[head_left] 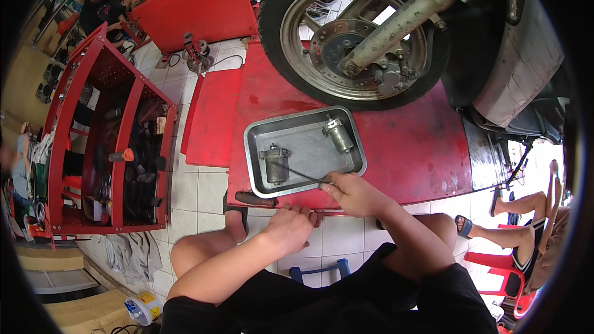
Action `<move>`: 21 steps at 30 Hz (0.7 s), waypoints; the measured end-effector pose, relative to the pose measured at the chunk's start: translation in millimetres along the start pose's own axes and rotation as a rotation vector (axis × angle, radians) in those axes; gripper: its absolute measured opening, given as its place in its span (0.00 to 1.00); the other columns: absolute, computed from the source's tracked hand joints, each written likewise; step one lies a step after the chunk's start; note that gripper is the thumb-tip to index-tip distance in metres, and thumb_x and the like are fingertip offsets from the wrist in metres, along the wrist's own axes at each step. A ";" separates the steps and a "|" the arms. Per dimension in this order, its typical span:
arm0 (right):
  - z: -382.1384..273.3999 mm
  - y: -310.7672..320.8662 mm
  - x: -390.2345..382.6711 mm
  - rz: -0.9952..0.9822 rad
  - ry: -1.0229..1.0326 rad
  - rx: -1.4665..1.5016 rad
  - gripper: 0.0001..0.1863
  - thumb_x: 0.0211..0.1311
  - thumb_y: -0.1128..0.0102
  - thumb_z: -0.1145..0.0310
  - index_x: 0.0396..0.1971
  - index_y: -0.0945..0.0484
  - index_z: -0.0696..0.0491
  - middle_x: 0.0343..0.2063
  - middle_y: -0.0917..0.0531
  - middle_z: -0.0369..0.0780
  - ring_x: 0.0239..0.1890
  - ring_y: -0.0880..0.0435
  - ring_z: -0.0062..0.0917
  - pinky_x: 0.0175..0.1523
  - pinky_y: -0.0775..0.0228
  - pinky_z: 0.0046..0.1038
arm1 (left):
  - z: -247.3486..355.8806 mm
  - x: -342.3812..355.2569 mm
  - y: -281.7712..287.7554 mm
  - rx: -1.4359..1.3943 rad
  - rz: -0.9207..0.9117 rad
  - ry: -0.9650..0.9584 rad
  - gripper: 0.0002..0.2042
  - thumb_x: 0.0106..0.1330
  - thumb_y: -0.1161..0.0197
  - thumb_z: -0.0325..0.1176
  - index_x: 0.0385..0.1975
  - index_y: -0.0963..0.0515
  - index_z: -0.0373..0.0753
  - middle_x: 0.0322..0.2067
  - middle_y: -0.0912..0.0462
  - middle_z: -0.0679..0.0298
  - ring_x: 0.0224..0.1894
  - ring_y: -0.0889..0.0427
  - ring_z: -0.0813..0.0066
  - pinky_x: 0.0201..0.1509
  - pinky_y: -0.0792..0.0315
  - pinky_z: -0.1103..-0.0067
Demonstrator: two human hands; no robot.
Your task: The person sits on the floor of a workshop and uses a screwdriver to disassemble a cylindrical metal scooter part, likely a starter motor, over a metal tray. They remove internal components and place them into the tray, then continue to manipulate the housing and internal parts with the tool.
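Note:
A metal tray (252,170) lies on the red platform in front of me. Two small cylindrical electric motors are inside it: one motor (276,167) stands at the near left, the other motor (338,135) leans at the far right. My right hand (352,193) pinches a thin dark rod (303,175) over the tray's near rim. The rod's far tip reaches the left motor; whether it touches cannot be told. At the platform's front edge is my left hand (291,227), its fingers curled and their undersides hidden. Beside it lies a dark handle-like piece (253,199).
A motorcycle's front wheel (303,80) stands on the red platform (421,161) beyond the tray. To the left is a red tool trolley (117,210). A blue stool (318,267) is below me. Another person (526,241) sits at right near a red chair (495,266).

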State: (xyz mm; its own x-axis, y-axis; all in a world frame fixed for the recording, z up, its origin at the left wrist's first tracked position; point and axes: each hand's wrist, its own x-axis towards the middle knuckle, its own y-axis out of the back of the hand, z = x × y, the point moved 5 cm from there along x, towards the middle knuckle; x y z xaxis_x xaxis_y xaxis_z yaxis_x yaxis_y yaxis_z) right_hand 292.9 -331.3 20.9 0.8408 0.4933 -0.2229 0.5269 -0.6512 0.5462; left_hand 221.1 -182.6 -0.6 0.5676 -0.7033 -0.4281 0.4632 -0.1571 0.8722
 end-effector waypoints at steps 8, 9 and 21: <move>-6.0 -23.4 4.9 -0.083 -0.043 0.055 0.21 0.75 0.52 0.58 0.35 0.21 0.63 0.32 0.17 0.57 0.41 0.18 0.55 0.45 0.29 0.49 | 0.3 -0.8 -0.2 -0.009 -0.057 0.003 0.31 0.56 0.26 0.46 0.54 0.25 0.32 0.50 0.20 0.52 0.54 0.19 0.55 0.59 0.27 0.61; -7.4 -23.0 4.5 -0.077 -0.063 0.063 0.21 0.75 0.52 0.58 0.35 0.21 0.63 0.32 0.17 0.57 0.41 0.18 0.55 0.45 0.29 0.49 | 0.2 -0.7 -0.1 -0.012 -0.062 0.003 0.31 0.56 0.26 0.46 0.54 0.25 0.32 0.50 0.20 0.52 0.54 0.19 0.55 0.59 0.27 0.60; -1.4 -24.8 2.5 -0.057 -0.066 0.029 0.19 0.77 0.51 0.59 0.36 0.22 0.63 0.23 0.19 0.50 0.27 0.19 0.40 0.36 0.28 0.40 | -0.5 -2.6 -1.2 -0.016 -0.031 0.015 0.29 0.57 0.27 0.46 0.53 0.24 0.32 0.49 0.20 0.52 0.54 0.19 0.55 0.59 0.27 0.61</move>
State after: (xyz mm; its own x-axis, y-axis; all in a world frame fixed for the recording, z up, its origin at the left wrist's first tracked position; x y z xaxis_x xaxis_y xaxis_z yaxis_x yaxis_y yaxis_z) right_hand 281.8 -313.1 7.9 0.8153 0.4913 -0.3064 0.5765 -0.6401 0.5079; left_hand 219.4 -180.3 -0.7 0.5631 -0.6876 -0.4583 0.4915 -0.1671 0.8547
